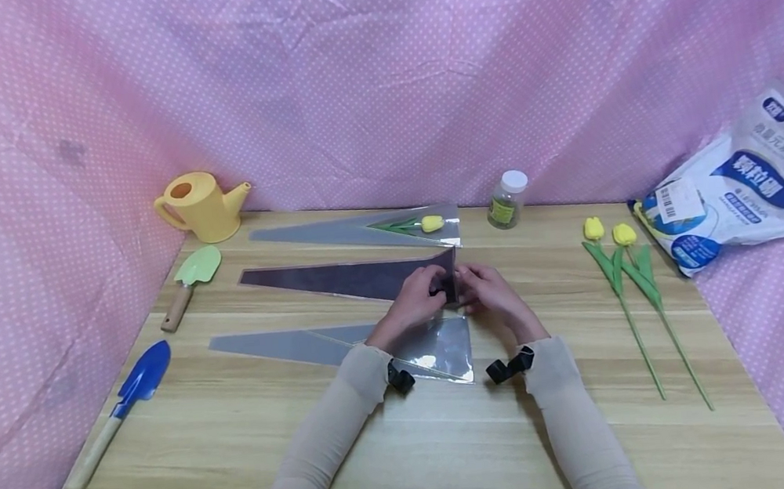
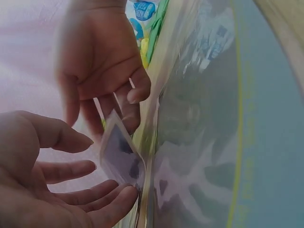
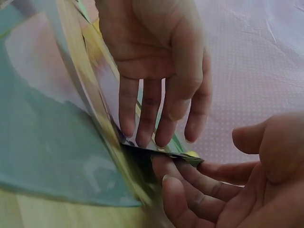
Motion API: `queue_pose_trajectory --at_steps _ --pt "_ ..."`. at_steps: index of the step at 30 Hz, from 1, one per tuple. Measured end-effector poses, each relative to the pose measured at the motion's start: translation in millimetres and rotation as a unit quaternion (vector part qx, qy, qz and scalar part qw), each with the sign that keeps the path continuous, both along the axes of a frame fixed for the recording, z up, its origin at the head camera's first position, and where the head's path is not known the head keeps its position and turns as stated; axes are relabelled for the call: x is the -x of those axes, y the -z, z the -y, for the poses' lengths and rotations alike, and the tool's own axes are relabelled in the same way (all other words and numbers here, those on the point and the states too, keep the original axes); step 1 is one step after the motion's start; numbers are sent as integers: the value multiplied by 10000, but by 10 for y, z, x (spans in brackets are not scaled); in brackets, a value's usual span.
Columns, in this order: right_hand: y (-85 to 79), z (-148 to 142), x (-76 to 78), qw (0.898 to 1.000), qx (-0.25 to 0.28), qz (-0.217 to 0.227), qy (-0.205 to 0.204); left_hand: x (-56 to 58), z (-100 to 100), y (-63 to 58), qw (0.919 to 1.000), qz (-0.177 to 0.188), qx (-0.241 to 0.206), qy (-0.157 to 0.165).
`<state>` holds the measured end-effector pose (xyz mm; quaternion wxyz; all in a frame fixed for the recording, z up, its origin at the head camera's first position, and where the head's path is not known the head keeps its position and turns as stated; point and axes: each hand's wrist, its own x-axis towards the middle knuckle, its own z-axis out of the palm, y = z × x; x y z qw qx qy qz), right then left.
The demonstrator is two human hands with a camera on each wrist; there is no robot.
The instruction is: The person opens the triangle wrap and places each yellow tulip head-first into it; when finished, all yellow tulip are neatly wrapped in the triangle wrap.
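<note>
A dark, tapered flower sleeve (image 1: 324,280) lies across the middle of the table, its wide end lifted and spread at the right. My left hand (image 1: 417,296) is at that end, with loosely bent fingers touching the film. From the other side, the fingers of my right hand (image 1: 490,292) touch the sleeve's edge. The left wrist view shows the sleeve mouth (image 2: 124,154) parted into a diamond shape between both hands. In the right wrist view, fingertips meet the dark edge (image 3: 159,151) from two sides. A grey-and-clear sleeve (image 1: 267,345) lies flat below my left wrist.
Behind lies another grey sleeve (image 1: 306,235) holding a yellow tulip (image 1: 432,223). A lidded jar (image 1: 504,206), two yellow tulips (image 1: 623,235) and a white printed bag (image 1: 748,190) are rightward. A yellow watering can (image 1: 208,211), green trowel (image 1: 199,265) and blue trowel (image 1: 141,375) line the left.
</note>
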<state>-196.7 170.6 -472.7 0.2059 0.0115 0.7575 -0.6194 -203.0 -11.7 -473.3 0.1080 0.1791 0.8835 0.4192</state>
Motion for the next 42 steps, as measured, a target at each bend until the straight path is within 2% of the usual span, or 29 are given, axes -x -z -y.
queue_pose_trajectory --at_steps 8,13,22,30,42 --pt "-55 60 -18 9995 224 -180 -120 37 13 28 9996 54 -171 -227" --pt "-77 100 -23 9990 435 -69 -87 29 23 24 9983 186 -417 -370" --pt "-93 149 -32 9971 749 29 -115 48 46 52 9952 334 -540 -738" --pt "-103 175 1 9981 596 129 -81 73 63 70 9914 335 -657 -1077" --pt "-50 208 239 9992 49 318 236 82 83 125 9873 83 -733 -1408"
